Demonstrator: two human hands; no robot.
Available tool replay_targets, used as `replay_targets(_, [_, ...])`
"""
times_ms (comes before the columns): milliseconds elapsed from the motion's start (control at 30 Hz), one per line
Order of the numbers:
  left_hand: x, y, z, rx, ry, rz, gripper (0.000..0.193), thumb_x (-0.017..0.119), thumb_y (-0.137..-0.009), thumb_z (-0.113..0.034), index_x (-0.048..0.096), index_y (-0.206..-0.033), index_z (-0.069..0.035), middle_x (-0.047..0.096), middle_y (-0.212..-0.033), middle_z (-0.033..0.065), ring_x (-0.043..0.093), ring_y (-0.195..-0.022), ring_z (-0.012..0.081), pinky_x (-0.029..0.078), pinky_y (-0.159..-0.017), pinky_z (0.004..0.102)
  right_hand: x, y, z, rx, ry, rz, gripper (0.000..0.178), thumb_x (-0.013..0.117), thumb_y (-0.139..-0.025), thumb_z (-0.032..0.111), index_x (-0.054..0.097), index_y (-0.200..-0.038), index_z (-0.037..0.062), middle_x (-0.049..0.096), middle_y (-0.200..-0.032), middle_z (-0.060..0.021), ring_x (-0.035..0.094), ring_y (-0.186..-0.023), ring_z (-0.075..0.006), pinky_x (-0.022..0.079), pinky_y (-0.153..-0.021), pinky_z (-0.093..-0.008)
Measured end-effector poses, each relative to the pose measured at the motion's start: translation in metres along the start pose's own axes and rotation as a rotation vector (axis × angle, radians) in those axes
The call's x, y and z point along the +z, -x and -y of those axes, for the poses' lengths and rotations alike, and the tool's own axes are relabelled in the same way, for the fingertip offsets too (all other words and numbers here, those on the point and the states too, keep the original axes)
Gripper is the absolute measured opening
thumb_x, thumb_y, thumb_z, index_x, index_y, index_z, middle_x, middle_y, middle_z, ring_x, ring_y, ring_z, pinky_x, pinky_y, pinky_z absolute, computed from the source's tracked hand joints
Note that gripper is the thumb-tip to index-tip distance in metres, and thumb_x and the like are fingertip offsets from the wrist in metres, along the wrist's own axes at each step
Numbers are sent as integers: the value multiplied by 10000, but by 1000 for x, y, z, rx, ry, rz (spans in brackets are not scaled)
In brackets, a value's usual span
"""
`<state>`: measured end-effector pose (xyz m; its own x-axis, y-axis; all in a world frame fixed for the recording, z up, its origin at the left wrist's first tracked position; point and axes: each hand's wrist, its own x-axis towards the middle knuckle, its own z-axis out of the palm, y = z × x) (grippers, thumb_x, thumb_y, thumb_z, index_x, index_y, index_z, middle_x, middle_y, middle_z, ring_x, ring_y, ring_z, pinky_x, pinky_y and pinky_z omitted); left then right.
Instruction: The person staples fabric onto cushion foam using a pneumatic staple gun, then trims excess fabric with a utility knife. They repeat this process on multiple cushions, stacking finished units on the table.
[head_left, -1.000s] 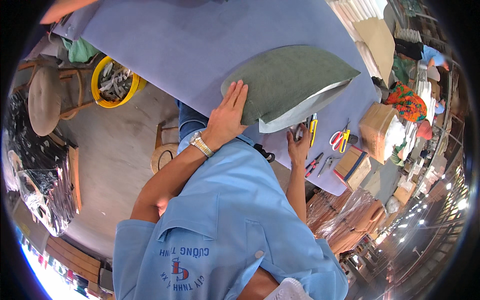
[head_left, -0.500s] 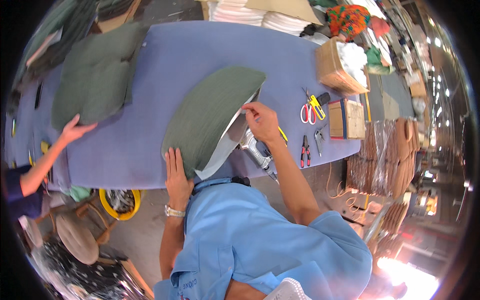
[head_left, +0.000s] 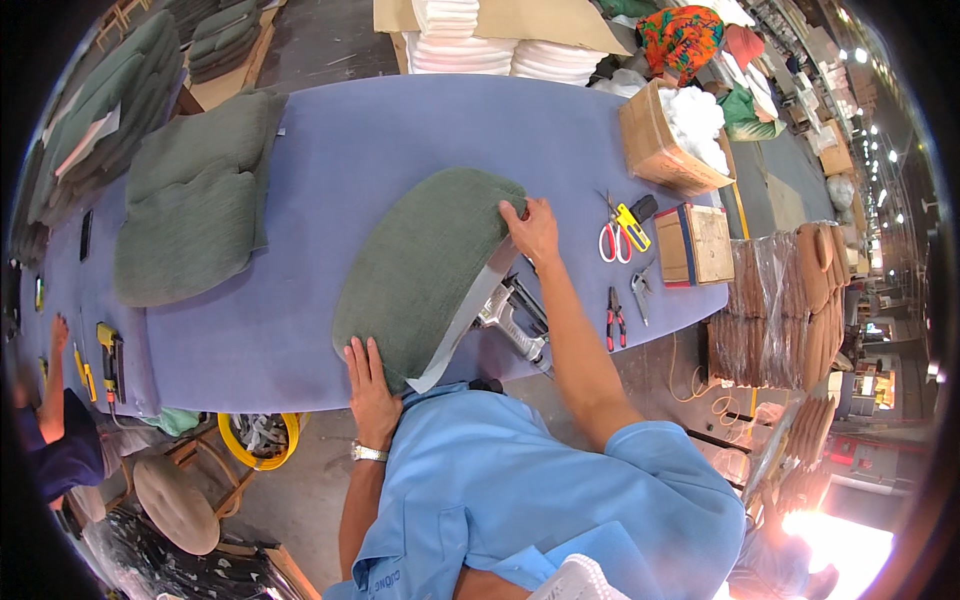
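A curved seat panel covered in green fabric (head_left: 420,265) lies on the blue-purple table (head_left: 400,130) in front of me. My left hand (head_left: 372,378) lies flat on its near end, fingers spread, a watch on the wrist. My right hand (head_left: 532,225) pinches the fabric at the panel's far right edge. A grey underside strip shows along the right side. A metal staple gun (head_left: 512,320) lies on the table just right of the panel, under my right forearm.
Red-handled scissors (head_left: 608,238), a yellow tool (head_left: 630,226), pliers (head_left: 613,318) and a small box (head_left: 700,243) lie to the right. A cardboard box of white stuffing (head_left: 668,140) stands beyond. Green cushions (head_left: 195,205) lie at left. Another person's arm (head_left: 55,370) reaches in at far left.
My view has swung, so the table now sits more centred. My right hand has moved from the panel's middle edge to its far right end; the left hand stays on the near end.
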<state>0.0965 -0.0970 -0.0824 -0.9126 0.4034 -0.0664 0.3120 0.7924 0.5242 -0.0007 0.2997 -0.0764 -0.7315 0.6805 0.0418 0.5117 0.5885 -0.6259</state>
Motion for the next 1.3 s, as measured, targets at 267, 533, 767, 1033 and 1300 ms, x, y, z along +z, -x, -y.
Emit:
replay_targets(267, [-8, -5, -4, -25, 22, -9, 1067, 689, -649, 93, 306, -1629, -88, 252, -1705, 187, 272, -1560, 396, 417, -1192, 418, 15, -1, -34, 165, -706, 66, 321, 728, -976, 271, 721, -1086, -30, 569, -1249, -87, 540, -1085, -187, 455, -926, -326])
replay_targets(533, [-90, 60, 46, -6, 278, 64, 920, 613, -711, 85, 383, -1591, -54, 388, -1640, 210, 397, -1496, 408, 414, -1188, 440, -31, 106, 47, -65, -446, 50, 273, 750, -949, 229, 712, -831, -14, 620, -1163, -126, 602, -1020, -232, 486, -848, -372])
replay_targets(767, [-122, 159, 64, -164, 208, 182, 841, 529, -774, 66, 366, -1593, -30, 396, -1622, 248, 384, -1505, 406, 369, -1219, 443, -45, 211, 70, -79, -290, 29, 257, 774, -940, 230, 713, -837, 2, 594, -1212, -149, 636, -830, -232, 510, -731, -383])
replay_targets(1033, [-170, 120, 82, -435, 719, 596, 680, 543, -1048, -167, 252, -1651, -48, 216, -1729, 169, 226, -1592, 300, 252, -1258, 389, -41, 200, 71, -32, -304, 73, 246, 788, -929, 245, 751, -887, 5, 544, -1457, -265, 679, -1041, -309, 549, -850, -391])
replay_targets(1300, [-90, -20, 34, -155, 442, 659, 639, 299, -1127, -450, 208, -1679, -142, 119, -1752, 162, 46, -1624, 331, 63, -1294, 472, -39, 192, 73, -52, -520, 129, 232, 796, -919, 245, 790, -906, 14, 542, -1478, -293, 650, -1221, -380, 559, -916, -392])
